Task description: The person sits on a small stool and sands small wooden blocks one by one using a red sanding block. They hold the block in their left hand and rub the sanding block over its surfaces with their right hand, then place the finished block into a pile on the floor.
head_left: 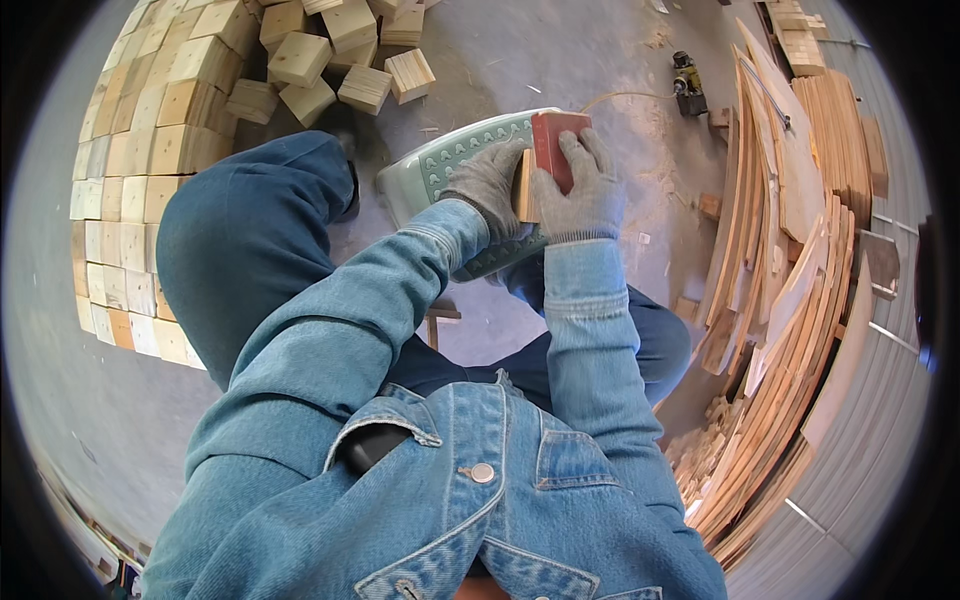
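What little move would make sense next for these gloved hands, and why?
Perhaps slide the red block gently along the wooden piece beside it. The right hand grips the red block, while the left hand holds the wooden piece over the green plastic surface, so it might stay steady.

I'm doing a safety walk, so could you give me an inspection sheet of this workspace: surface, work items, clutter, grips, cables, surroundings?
Surface: green patterned plastic stool, partly hidden.
Work items: wooden block and red block, held close together; contact unclear.
Clutter: small scraps on the grey floor; yellow-and-black power tool beyond.
Grips: left grip, gloved, holds the wooden block; right grip, gloved, holds the red block.
Cables: thin yellowish cord on the floor; ends unclear.
Surroundings: stacked wooden blocks at left, loose wooden blocks ahead, long wooden strips at right.
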`<state>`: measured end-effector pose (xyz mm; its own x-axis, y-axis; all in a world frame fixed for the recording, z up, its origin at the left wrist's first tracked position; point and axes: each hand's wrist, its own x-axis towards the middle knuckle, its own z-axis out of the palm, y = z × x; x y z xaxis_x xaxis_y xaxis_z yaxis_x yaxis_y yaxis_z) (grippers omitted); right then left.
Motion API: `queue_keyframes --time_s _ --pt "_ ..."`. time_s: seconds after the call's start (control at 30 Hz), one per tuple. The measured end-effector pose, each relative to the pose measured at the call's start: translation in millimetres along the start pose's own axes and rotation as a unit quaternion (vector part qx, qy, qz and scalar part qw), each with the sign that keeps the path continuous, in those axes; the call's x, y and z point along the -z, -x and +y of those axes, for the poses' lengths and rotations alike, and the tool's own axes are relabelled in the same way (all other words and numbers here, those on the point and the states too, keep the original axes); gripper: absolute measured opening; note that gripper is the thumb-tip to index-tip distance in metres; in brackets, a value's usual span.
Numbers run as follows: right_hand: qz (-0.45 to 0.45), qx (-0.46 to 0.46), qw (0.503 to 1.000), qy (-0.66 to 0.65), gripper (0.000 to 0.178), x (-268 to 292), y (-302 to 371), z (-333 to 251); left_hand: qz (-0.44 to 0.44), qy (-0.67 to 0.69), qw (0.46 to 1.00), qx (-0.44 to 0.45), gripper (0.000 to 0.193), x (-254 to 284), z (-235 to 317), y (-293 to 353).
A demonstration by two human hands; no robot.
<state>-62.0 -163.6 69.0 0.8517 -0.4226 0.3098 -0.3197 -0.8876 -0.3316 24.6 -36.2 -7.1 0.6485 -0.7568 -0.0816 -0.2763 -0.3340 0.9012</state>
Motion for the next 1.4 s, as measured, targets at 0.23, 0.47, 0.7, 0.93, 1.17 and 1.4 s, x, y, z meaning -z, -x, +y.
queue_keyframes --time_s 0.23,0.47,0.7,0.93,1.17,1.4 --pt "-0.041 0.033 0.999 0.009 0.064 36.7 82.3 -28.2 -0.043 -0.016 0.999 0.012 0.102 -8.8 -12.5 -6.2" --pt "-0.056 0.052 0.997 0.023 0.063 44.5 99.3 -31.9 0.007 -0.047 0.999 -0.013 0.095 -8.1 -14.9 -4.5" --pt "0.017 0.011 1.000 0.003 0.052 9.4 20.2 -5.4 -0.031 -0.029 0.999 0.006 0.105 2.5 6.6 2.0" --pt "-0.013 -0.028 1.000 0.006 0.057 1.7 -7.6 9.4 -0.059 -0.050 0.996 0.033 0.115 8.5 13.5 -0.5" --pt "-0.027 0.034 0.999 0.015 0.061 39.8 78.4 -18.7 -0.059 -0.062 0.996 0.014 0.102 5.7 9.7 3.0" --pt "-0.052 0.040 0.998 0.015 0.063 52.1 110.5 -28.8 -0.022 -0.059 0.998 -0.006 0.098 -4.4 -4.8 2.2"
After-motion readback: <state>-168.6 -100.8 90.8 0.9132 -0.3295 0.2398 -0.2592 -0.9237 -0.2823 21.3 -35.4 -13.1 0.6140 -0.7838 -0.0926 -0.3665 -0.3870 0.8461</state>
